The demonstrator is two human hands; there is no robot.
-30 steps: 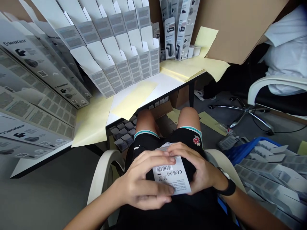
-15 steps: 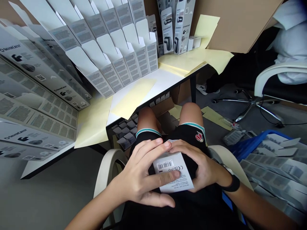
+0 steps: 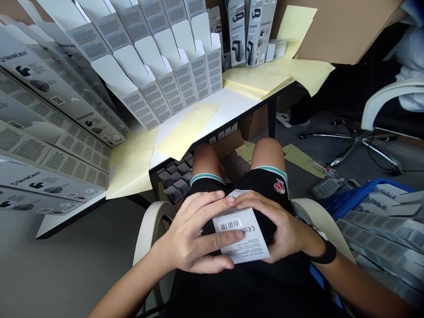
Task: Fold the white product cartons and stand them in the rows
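Note:
I sit on a white-armed chair and hold a small white product box (image 3: 243, 236) over my lap, its barcode face turned up. My left hand (image 3: 195, 234) wraps the box's left side, thumb laid across the printed face and fingers curled over its far end. My right hand (image 3: 281, 229), with a black wristband, grips the right side, and its fingertips meet the left hand's at the far end. Both hands are closed on the box.
A white table (image 3: 228, 110) with yellow paper sheets (image 3: 132, 163) stands ahead, stacked with rows of open grey-white cartons (image 3: 172, 79). A blue crate (image 3: 347, 201) of flat cartons sits at my right. A swivel chair (image 3: 380, 115) with a seated person is at the far right.
My hands shifted slightly on the box, the left thumb sliding across its face. The camera view tilted a little; the box stays in my lap.

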